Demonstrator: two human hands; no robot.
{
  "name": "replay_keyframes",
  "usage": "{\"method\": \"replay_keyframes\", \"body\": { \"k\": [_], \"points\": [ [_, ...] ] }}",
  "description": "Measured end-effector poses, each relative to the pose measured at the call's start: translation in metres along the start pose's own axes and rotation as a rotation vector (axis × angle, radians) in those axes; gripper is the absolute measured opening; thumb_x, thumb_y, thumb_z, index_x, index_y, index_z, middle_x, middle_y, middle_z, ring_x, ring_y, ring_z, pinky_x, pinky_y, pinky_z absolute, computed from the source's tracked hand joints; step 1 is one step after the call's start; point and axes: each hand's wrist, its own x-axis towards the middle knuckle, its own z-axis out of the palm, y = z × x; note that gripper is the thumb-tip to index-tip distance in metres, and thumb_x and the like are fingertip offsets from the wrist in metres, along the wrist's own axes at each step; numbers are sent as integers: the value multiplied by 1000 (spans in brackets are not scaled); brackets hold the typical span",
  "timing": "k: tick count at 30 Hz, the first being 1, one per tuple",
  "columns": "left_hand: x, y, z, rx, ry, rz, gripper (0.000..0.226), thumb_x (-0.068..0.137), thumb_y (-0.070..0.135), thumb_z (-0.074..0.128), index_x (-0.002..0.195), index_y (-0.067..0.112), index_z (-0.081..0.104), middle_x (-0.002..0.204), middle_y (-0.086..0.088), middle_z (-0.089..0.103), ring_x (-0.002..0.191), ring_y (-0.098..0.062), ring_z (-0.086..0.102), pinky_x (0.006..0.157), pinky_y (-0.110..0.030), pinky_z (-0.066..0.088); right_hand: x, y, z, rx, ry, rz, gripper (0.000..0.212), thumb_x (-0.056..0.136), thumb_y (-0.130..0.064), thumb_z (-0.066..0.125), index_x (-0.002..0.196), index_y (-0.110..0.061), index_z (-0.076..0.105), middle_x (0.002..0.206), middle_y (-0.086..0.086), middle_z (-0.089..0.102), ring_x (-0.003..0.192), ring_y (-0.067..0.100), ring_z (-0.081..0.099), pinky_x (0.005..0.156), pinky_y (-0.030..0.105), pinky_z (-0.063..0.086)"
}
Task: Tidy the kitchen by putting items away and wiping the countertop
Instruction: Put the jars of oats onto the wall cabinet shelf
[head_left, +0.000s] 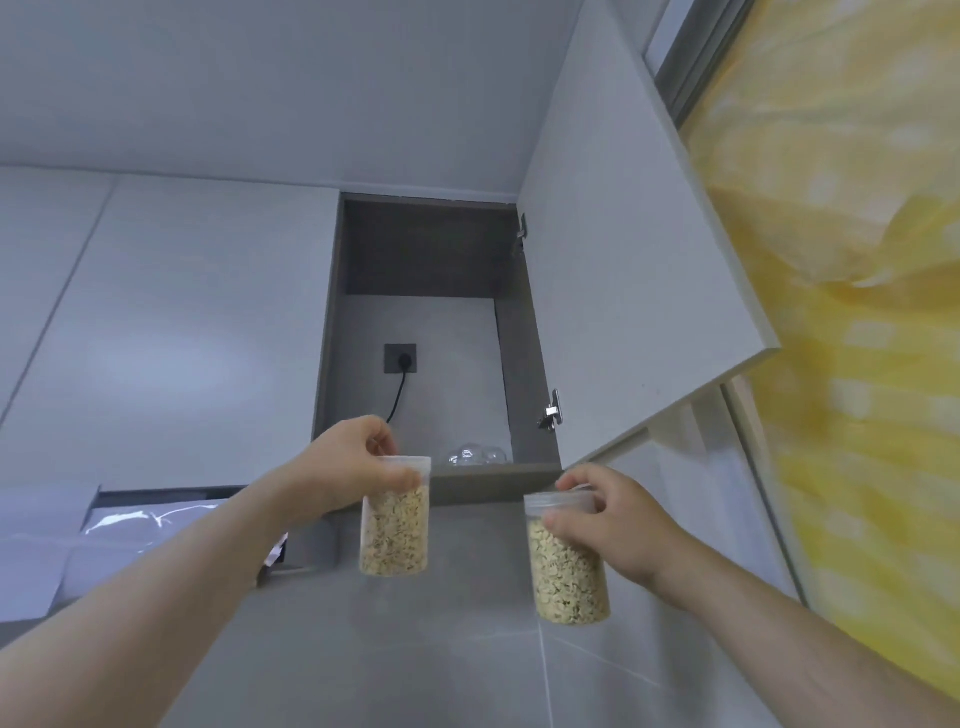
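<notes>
with the left grip (353, 462), pinching a clear oat jar (396, 519) by its lidded top, thumb in front, fingers curled behind. held upright at centre frame, just below the front lip of the open wall cabinet (519, 338). with the right grip (608, 519), clasping a second oat jar (569, 577) round its lid, thumb on the near side. tilted a little, lower and to the right of the clear oat jar, apart from it, in front of the grey tiled wall (415, 649). filled most of the way with pale flakes, the pair alike. not yet inside the cabinet, either one. cabinet door (623, 260) swung open to the right, with metal hinges (553, 413) on its inner edge. inside, on the back panel, a dark socket (400, 358) with a black cable (399, 395) dropping behind the left grip. on the cabinet floor, lower right of the opening, some clear glassware (475, 454), shape hard to tell. closed pale cabinet fronts (156, 312) at left of frame. yellow patterned curtain (831, 364) down the right edge.
</notes>
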Motion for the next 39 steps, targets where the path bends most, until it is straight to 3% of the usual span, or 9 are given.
{"method": "replay_keyframes", "body": {
  "k": [5,8,11,15,19,29,34,37,39],
  "points": [
    [10,-45,-18,-66,79,-10,35,66,36,77,88,15,61,91,-5,65,72,-15,61,54,-26,46,33,5,51,47,-4,-57,30,74,-24,80,99,-23,63,100,2,66,82,11,62,67,19,50],
    [25,-73,-29,-121,164,-2,25,72,29,78,88,15,63,89,-5,67,70,-15,61,56,-28,49,59,6,80,41,-8,-83,38,63,-33,76,97,-22,64,99,2,68,85,15,64,74,27,53],
    [45,-97,-39,-89,242,40,18,76,26,76,88,18,65,93,-2,65,81,-14,62,57,-25,48,92,4,103,15,-11,-134,23,79,-19,79,97,-21,65,101,5,70,89,19,67,75,32,54],
    [80,-115,-50,-56,311,132,19,79,34,75,91,22,65,94,3,63,86,-12,61,59,-21,43,140,-6,132,60,43,-233,14,86,-18,73,97,-23,66,99,2,69,85,15,66,65,23,50],
    [119,-125,-45,-55,323,181,24,81,41,73,94,23,64,91,5,62,84,-12,61,57,-19,45,186,-16,154,160,79,-304,12,89,-24,68,101,-22,67,100,4,69,93,20,66,78,37,55],
    [181,-156,-28,3,401,204,30,81,46,72,98,23,64,89,8,61,82,-9,60,61,-19,49,271,-7,195,178,156,-332,11,96,-25,61,105,-19,64,105,3,65,89,12,62,65,23,47],
    [204,-158,-12,238,405,240,30,83,48,66,96,21,60,87,5,59,80,-9,58,68,-28,55,300,8,207,49,89,-322,32,96,-31,61,127,-26,56,119,-4,57,105,12,55,73,18,45],
    [215,-158,-9,313,340,208,27,90,46,60,101,23,52,87,8,54,79,-9,55,63,-23,49,313,20,206,133,-22,-246,34,96,-34,61,129,-26,55,125,3,60,110,19,61,91,37,54],
    [220,-157,-8,392,297,225,23,94,45,54,104,25,49,85,10,52,78,-7,54,60,-20,44,318,25,204,219,-136,-205,34,98,-27,59,131,-26,53,122,5,62,106,21,63,87,39,55]
  ]
}}
